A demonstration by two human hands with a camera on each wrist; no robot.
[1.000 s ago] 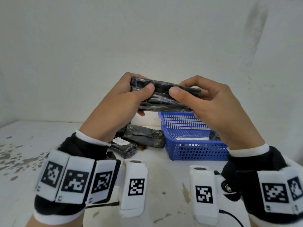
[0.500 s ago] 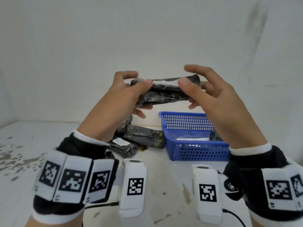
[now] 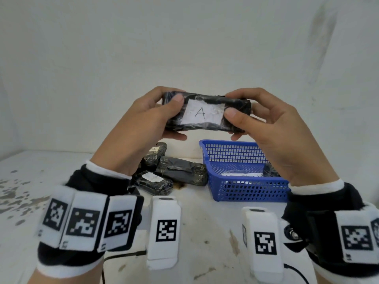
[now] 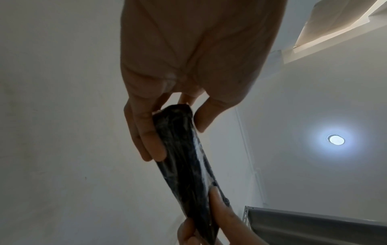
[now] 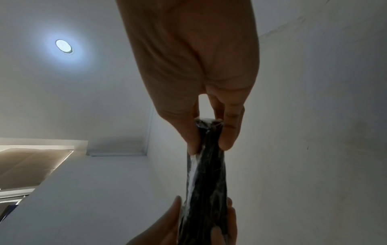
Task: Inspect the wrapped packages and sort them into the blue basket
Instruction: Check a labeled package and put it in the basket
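Note:
I hold a black plastic-wrapped package (image 3: 207, 112) up in front of the wall, well above the table. A white label marked "A" (image 3: 202, 114) faces me. My left hand (image 3: 155, 117) pinches its left end, thumb in front, fingers behind. My right hand (image 3: 252, 119) pinches the right end the same way. Both wrist views show the package edge-on (image 4: 186, 164) (image 5: 206, 179) between the two hands. The blue basket (image 3: 229, 192) stands on the table below and to the right, with at least one wrapped package (image 3: 242, 174) inside.
Several black wrapped packages (image 3: 180, 173) lie in a heap on the white table (image 3: 194, 232) just left of the basket, one with a small white label (image 3: 152, 177). A white wall closes the back. Dark stains mark the table's left side.
Both hands have turned the package over, so that its labelled face with the "A" now looks at me. It stays raised at about the same height.

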